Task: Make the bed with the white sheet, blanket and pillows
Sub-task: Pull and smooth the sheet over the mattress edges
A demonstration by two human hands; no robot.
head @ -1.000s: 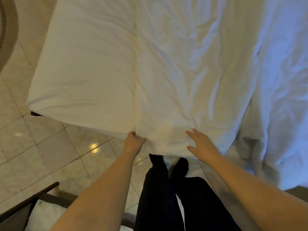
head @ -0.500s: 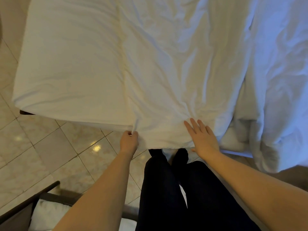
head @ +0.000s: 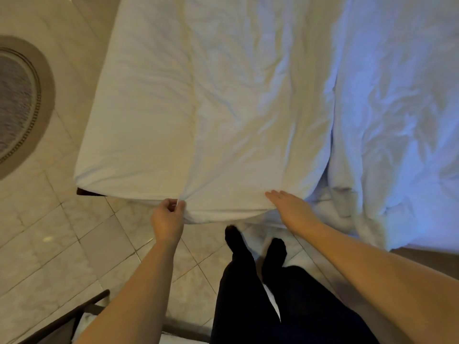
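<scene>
Fingers [head: 173,204] of the left hand [head: 167,219] are curling in against the thumb and pinching a small fold of the white sheet [head: 236,115] right at the near edge of the bed, where the cloth is bunching into a tight gather. On the right hand [head: 291,209] the fingers [head: 274,194] are lying straight and close together, palm down, pressing flat on the same sheet at that edge and holding nothing. The white sheet is lying over the mattress [head: 129,135], looking fairly smooth on the left side and heavily creased through the middle, with a long ridge running up the bed from the pinched fold. Its near border is hanging a little over the bed's edge between the two hands. The blanket [head: 397,100] is sitting in a rumpled white heap on the right side of the bed, looking bluish in the light, and is spilling over the near edge toward the floor [head: 74,244]. A dark corner of the bed frame [head: 87,192] is showing under the mattress at the left. The person's legs [head: 260,306] in dark trousers and dark-socked feet [head: 234,237] are standing on the pale tiles just below the hands. A round patterned rug [head: 19,103] is lying well to the left.
</scene>
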